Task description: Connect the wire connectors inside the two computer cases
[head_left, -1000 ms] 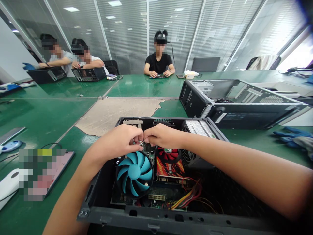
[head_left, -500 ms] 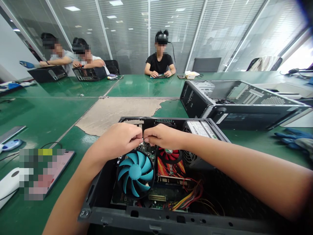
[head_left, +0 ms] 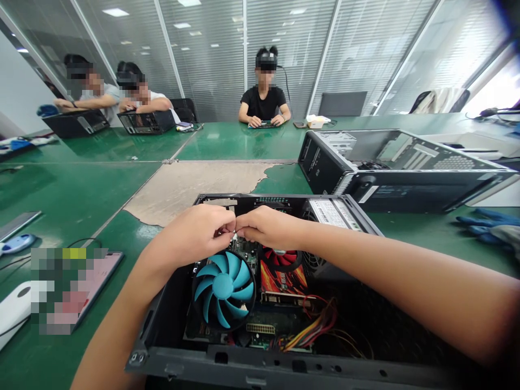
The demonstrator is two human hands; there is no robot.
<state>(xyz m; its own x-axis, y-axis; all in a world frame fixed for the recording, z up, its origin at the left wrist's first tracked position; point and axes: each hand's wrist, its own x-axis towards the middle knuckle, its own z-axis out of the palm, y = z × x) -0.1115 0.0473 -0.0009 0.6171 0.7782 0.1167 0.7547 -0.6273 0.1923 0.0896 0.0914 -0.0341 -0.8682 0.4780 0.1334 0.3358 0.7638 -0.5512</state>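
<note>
Green table [head_left: 81,189]: from afar I saw it spread past the fingers [head_left: 227,218] on all sides.
Black computer case [head_left: 195,364]: it lay under the fingers, and I could look inside.
Other case [head_left: 406,189]: it was well past the fingers, to the right.
Blue fan [head_left: 223,286]: it sat just my side of the left fingertips.
Left hand [head_left: 209,225]: I had its fingers curled in.
Right hand [head_left: 266,223]: its fingers pinched in, touching or nearly touching the left ones. I couldn't see if either held something tiny.
Wires [head_left: 312,330]: nearer me than the fingers, to the right.
</note>
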